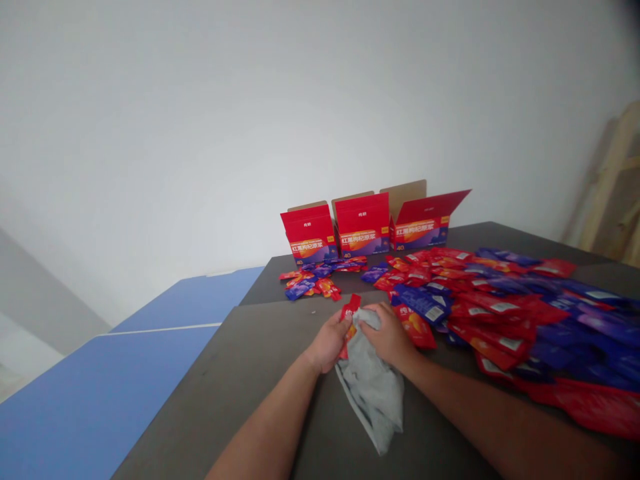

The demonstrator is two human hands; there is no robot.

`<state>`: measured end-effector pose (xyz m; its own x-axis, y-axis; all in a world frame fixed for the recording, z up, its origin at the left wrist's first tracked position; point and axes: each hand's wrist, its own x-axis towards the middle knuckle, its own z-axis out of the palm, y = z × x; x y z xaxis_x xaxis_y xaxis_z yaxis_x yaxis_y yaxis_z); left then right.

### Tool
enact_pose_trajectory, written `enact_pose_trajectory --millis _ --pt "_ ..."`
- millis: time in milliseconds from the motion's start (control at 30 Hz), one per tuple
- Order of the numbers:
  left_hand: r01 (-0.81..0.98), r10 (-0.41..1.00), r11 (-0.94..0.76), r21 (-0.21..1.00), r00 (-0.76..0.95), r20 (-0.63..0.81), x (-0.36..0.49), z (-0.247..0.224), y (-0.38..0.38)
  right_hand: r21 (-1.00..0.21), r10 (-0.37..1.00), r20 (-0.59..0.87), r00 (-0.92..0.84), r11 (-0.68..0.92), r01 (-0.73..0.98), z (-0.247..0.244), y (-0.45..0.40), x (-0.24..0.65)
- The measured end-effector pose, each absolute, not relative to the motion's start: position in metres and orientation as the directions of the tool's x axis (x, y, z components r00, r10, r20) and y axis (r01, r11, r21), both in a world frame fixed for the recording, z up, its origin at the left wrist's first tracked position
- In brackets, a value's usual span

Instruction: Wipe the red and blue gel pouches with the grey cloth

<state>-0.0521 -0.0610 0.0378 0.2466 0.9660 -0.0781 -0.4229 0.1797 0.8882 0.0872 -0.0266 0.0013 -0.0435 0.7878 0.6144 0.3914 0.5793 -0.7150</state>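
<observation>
Pinched in my left hand is a red sachet with white print at its top. My right hand grips a grey cloth, bunched against the sachet's right side. The rest of the cloth hangs down toward the table's near side. Both hands are close together above the dark table. Just right of my right hand lies a large heap of red and blue sachets, partly overlapping one another.
Three red and purple cartons with raised flaps stand at the back: a left one, a middle one and a right one. A smaller sachet pile lies before them. A blue table adjoins on the left.
</observation>
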Motion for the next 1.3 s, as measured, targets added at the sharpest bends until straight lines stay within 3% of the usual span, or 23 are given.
enact_pose_trajectory --millis 267,333,400,467,567,700,800,900,1033,1167,1300 --pt "-0.351 0.907 0.306 0.885 0.391 -0.158 -0.061 0.038 -0.065 -0.933 0.926 0.324 0.193 0.279 0.229 0.011 -0.014 0.098" --pt "-0.401 0.903 0.34 0.851 0.391 -0.176 -0.063 0.038 -0.063 -0.939 0.92 0.319 0.229 0.275 0.205 0.015 -0.014 0.101" --pt "-0.48 0.896 0.395 0.784 0.388 -0.214 -0.067 0.04 -0.06 -0.906 0.882 0.406 0.24 0.355 0.23 0.018 -0.017 0.101" --pt "-0.552 0.891 0.438 0.709 0.372 -0.26 -0.072 0.043 -0.055 -0.821 0.817 0.552 0.167 0.498 0.278 0.018 -0.023 0.099" --pt "-0.641 0.905 0.426 0.639 0.316 -0.285 -0.077 0.047 -0.051 -0.634 0.685 0.722 -0.097 0.712 0.301 0.015 -0.038 0.093" --pt "-0.681 0.895 0.446 0.581 0.327 -0.305 -0.071 0.047 -0.053 -0.467 0.533 0.724 -0.437 0.846 0.257 0.012 -0.059 0.087" --pt "-0.64 0.873 0.487 0.594 0.37 -0.317 -0.062 0.044 -0.058 -0.446 0.516 0.686 -0.513 0.855 0.264 0.012 -0.065 0.085" --pt "-0.57 0.87 0.49 0.66 0.372 -0.324 -0.054 0.041 -0.064 -0.498 0.581 0.704 -0.409 0.814 0.299 0.012 -0.061 0.085" --pt "-0.461 0.844 0.512 0.725 0.426 -0.326 -0.046 0.04 -0.071 -0.631 0.703 0.696 -0.144 0.695 0.345 0.011 -0.046 0.086" --pt "-0.425 0.837 0.495 0.758 0.468 -0.284 -0.042 0.039 -0.073 -0.769 0.803 0.591 0.079 0.531 0.355 0.011 -0.03 0.089" --pt "-0.401 0.823 0.502 0.766 0.495 -0.28 -0.045 0.041 -0.072 -0.876 0.876 0.442 0.19 0.377 0.302 0.013 -0.021 0.095"
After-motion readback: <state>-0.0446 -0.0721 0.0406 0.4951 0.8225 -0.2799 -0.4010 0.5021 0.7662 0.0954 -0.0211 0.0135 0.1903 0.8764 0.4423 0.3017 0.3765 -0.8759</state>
